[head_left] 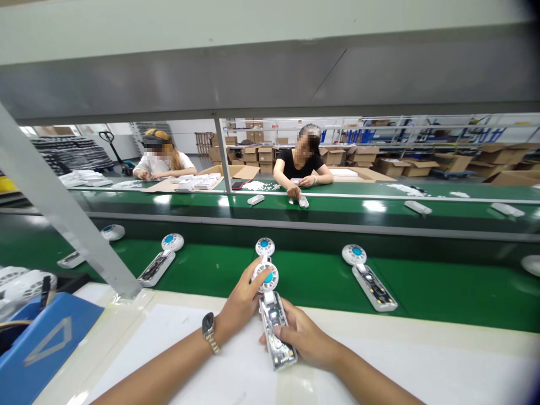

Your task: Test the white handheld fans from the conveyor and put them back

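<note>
While the right hand (pixel 306 336) grips the white device (pixel 272 314) by its body, thumb on the face, the left hand (pixel 244 295) pinches its round head (pixel 270 280), at the near edge of the green belt (pixel 312 281). Judgement: support the body firmly, spare the neck strain. Long axis runs away from the wearer, head beltward. On belt, matching unit (pixel 375 288); beyond belt, co-worker's hand (pixel 294 192).

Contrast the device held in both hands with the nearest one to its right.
The held device is in the left hand and right hand; the belt device lies untouched on the green belt. Fingers partly cover the held device's disc; the belt device's disc is uncovered. Both have a white disc with a blue centre.
</note>
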{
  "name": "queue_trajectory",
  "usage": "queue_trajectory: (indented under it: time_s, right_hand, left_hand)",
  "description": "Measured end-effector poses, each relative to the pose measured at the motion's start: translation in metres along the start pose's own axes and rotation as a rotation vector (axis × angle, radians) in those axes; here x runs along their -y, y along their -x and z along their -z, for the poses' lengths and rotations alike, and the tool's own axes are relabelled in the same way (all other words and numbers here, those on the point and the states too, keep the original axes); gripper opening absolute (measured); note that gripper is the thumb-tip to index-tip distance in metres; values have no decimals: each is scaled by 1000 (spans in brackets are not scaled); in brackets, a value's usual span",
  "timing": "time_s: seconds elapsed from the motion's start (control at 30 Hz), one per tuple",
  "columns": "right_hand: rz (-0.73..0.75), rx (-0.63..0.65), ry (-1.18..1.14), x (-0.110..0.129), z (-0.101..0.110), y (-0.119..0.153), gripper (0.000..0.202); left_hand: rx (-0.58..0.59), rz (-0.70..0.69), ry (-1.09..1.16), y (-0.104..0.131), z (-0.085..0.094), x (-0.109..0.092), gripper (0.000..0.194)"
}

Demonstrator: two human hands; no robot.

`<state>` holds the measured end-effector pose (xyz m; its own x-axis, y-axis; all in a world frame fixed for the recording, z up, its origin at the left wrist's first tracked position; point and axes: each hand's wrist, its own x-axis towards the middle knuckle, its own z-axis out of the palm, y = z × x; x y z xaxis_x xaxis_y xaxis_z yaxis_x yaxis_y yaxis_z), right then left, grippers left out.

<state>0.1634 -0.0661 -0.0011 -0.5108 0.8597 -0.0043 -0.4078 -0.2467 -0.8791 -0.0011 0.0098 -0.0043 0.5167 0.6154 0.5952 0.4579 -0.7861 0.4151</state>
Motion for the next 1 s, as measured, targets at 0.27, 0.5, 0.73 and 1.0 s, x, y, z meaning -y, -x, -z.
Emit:
queue_trajectory:
  time_s: [0.27,0.5,0.73,1.0]
  right_hand:
    - [-26,-10,10,0,2,-2,64]
    - [6,-25,20,-3,4,-8,59]
    - [306,-423,519,10,48,-43,49]
    - [362,-729,1184,31,70,-49,31]
  left_hand:
    - [17,29,7,0,-1,2,61]
    - [-12,74,-77,-2,-1,2,60]
    - [-180,723,-115,-17,19,49,68]
    - [-50,932,-60,-22,32,81,49]
